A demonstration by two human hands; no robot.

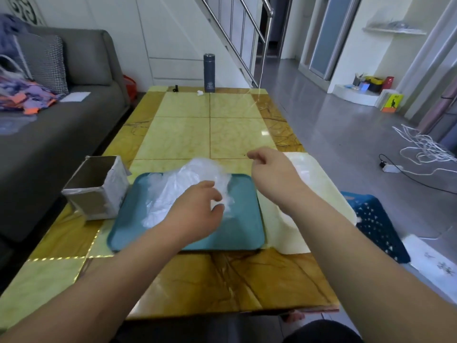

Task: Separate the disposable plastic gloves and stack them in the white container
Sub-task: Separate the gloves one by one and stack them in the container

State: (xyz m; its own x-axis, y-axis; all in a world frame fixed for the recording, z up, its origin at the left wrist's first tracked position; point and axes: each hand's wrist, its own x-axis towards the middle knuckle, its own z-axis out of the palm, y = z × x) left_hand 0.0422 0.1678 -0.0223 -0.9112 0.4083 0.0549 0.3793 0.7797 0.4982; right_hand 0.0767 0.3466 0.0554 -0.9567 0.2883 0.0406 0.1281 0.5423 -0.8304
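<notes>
At the left on the table (pixel 188 134) stands an open cardboard box (pixel 95 188). Just beside it, to the right, lies a teal tray (pixel 243 226). The clear plastic gloves (pixel 170 191) lie in a loose pile on this tray, toward its far side. The left hand (pixel 197 210) rests over the pile, and its curled fingertips pinch the plastic at the right edge of the pile. The right hand (pixel 269 167) hangs above the table, over the gap between the tray and the white container (pixel 314 179). Its fingers are curled with the thumb near the index finger; I cannot tell if they hold something. The container touches the tray's right side. A blue basket (pixel 373 221) stands further right.
</notes>
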